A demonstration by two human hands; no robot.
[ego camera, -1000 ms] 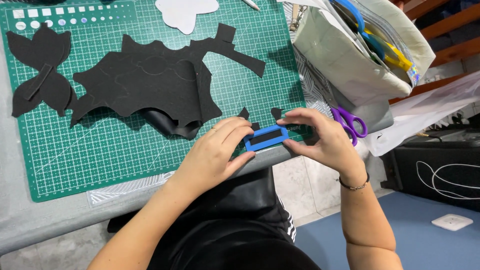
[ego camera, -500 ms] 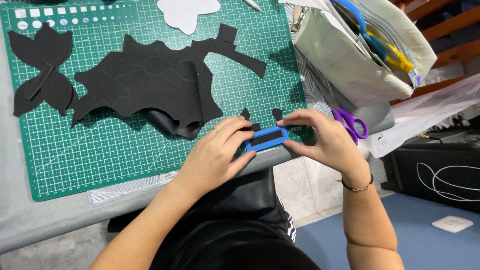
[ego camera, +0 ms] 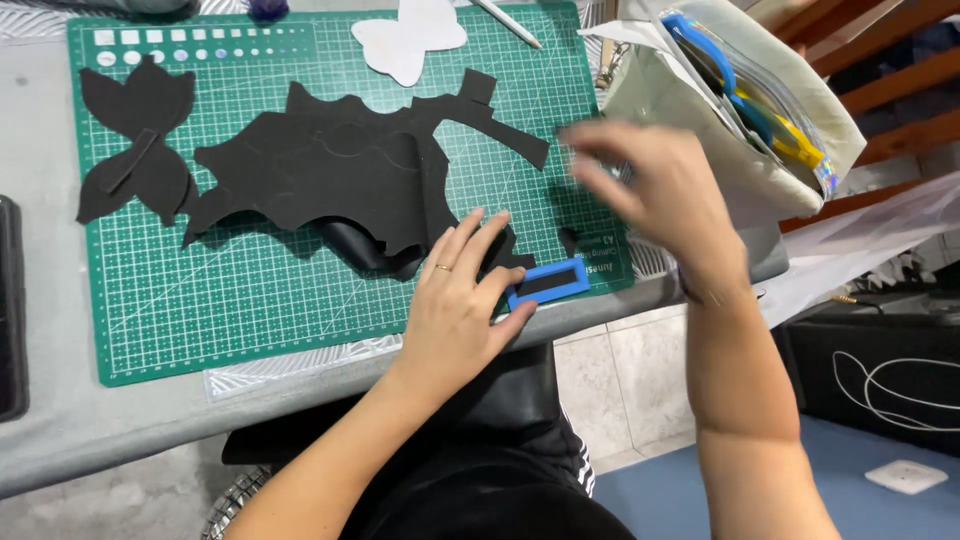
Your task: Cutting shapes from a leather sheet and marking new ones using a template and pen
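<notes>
Hands: left hand [ego camera: 455, 310] lies flat with fingers spread on the green gridded cutting mat [ego camera: 230, 300], thumb touching the small blue rectangular frame with a black insert [ego camera: 548, 283] at the mat's near right corner — pressing, not gripping. Right hand [ego camera: 655, 195] hovers blurred above the mat's right edge, fingers loose, holding nothing.

Cut so far: large black scalloped foam sheet [ego camera: 330, 180], black petal-shaped foam cutouts [ego camera: 135, 140], white foam butterfly shape [ego camera: 405, 40]. All lie loose, unassembled — joining appears left to do.
</notes>
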